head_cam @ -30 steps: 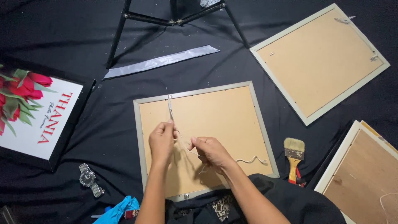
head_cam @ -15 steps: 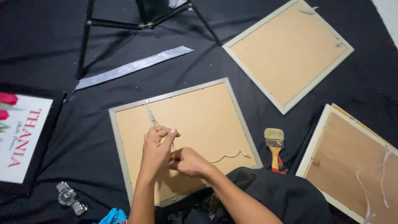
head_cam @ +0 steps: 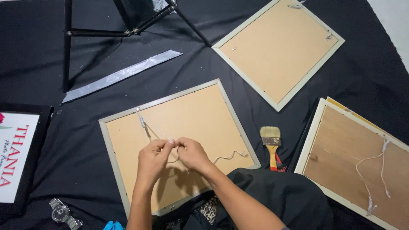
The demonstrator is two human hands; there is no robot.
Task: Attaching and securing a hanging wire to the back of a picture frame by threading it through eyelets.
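A picture frame (head_cam: 128,115) lies face down on the black cloth in front of me, its tan backing board up. A white string (head_cam: 142,121) runs from a fastening near the frame's top left to my hands, and its loose end (head_cam: 230,156) curls off to the right. My left hand (head_cam: 152,159) and my right hand (head_cam: 191,153) meet over the middle of the board, fingertips pinched together on the string.
Another face-down frame (head_cam: 279,44) lies at the upper right, and a third frame (head_cam: 362,162) with a white cord at the right. A paintbrush (head_cam: 271,142) rests between frames. A silver tape strip (head_cam: 121,76), black stand legs (head_cam: 128,25), a wristwatch (head_cam: 64,213) and a framed print (head_cam: 17,157) are at the left.
My view has shifted, so everything sits further right and lower in the picture. My hands have come closer together on the string, fingertips now touching over the board.
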